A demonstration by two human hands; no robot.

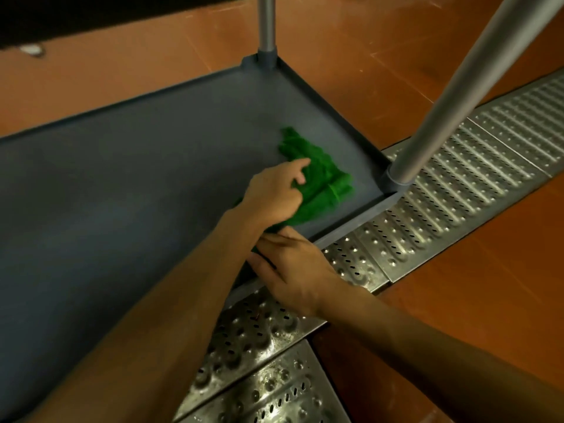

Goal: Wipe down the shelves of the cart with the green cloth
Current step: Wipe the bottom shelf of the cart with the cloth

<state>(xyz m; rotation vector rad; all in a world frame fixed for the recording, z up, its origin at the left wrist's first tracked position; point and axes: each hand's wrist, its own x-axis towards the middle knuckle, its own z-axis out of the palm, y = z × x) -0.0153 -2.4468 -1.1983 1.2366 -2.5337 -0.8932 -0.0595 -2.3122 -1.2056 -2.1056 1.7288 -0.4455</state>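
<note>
While the green cloth point(320, 184) lies bunched and creased on the cart's dark grey shelf point(122, 178), close to the near right corner, your left hand point(271, 196) sits on its nearer end. The cloth runs out from under your palm toward the corner and stops short of the raised rim point(345, 227). The fingers of that hand are curled down into the fabric and hold it, with the index finger point(300, 162) sticking out straighter over the folds. The hand is a little blurred, so you cannot read the grip finger by finger.

Your right hand point(299, 276) lies across the shelf's front rim just below the left wrist. Its fingers are stretched out fairly flat and point left along the edge. The thumb is spread apart from them, and the hand holds nothing. Whether its fingertips touch the tail of the cloth under your left wrist, you cannot tell.

At the corner beside the cloth a grey metal post point(457, 96) rises out of a round socket and leans across the upper right of the view. A second post point(267, 22) stands in the far corner of the same shelf. Above it, at the top left, is the dark underside of another shelf point(91, 13).

Under the shelf's front edge and your right forearm runs a perforated steel drain grating point(457, 193), set into an orange-brown floor point(366, 41).
</note>
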